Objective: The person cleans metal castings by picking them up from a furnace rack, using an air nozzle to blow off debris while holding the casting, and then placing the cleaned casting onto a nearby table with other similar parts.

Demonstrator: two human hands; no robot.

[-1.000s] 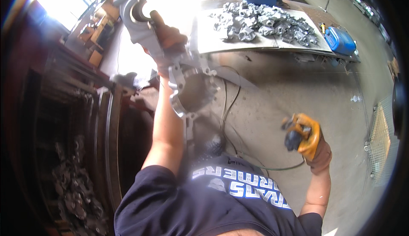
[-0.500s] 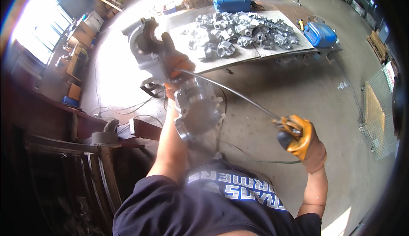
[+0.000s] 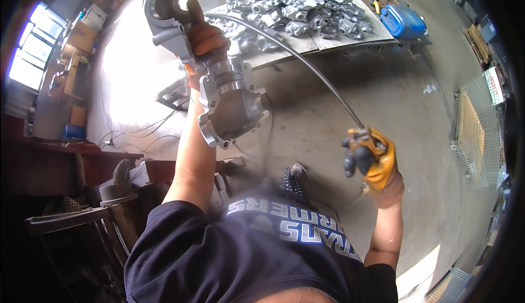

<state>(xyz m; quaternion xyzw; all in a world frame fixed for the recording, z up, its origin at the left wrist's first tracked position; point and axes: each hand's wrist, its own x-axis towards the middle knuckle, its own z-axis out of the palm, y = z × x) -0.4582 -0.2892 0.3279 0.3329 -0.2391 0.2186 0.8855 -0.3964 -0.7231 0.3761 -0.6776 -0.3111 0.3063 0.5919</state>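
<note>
My left hand [image 3: 209,42], in an orange work glove, is wrapped round the waist of a large grey metal casting [image 3: 232,109]. The casting has a wide round bore at its upper end and a flanged, hollow body below. My right hand [image 3: 380,161], in a yellow-orange glove, is closed round the handle of an air blow gun [image 3: 358,153]. From the gun a long, thin, curved tube [image 3: 306,61] runs up and left to the casting's upper part. Its tip lies near my left fingers; whether it touches the casting I cannot tell.
A table [image 3: 385,32] beyond my hands carries a heap of grey castings [image 3: 298,16]. Blue canisters [image 3: 402,21] stand around the heap. Dark metal equipment [image 3: 117,193] is close at my left. Cables [image 3: 147,131] trail over the floor, and a wire cage [image 3: 478,133] stands at right.
The casting and my left hand have moved up and left in view. The tube's tip has shifted from beside the casting's middle to its upper part. The whole view has shifted slightly.
</note>
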